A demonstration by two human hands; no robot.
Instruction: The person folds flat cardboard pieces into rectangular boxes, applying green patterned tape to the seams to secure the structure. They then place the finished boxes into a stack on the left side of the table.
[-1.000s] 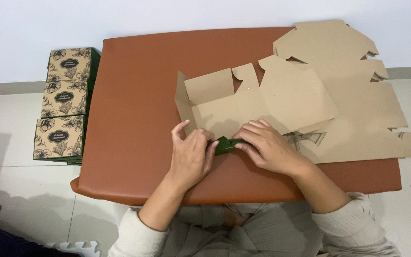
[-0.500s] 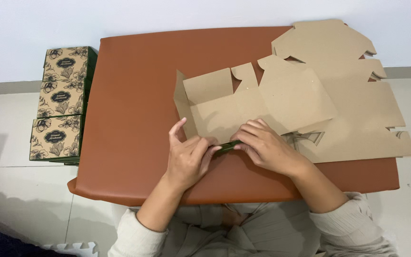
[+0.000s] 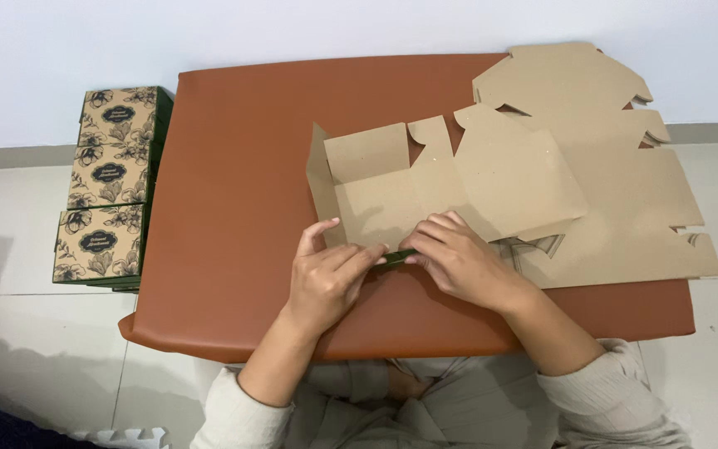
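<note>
While the brown desk (image 3: 234, 208) carries a stack of flat cardboard sheets (image 3: 625, 199) at its right edge, the half-folded cardboard box blank (image 3: 425, 179) lies near the front edge, where both hands, left hand (image 3: 326, 278) and right hand (image 3: 459, 258), pinch its dark green flap (image 3: 398, 256).

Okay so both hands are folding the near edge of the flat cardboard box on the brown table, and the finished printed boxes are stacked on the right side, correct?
Not quite. The head view shows the printed boxes on the left of the brown table. The left hand and right hand do press the cardboard box.
</note>
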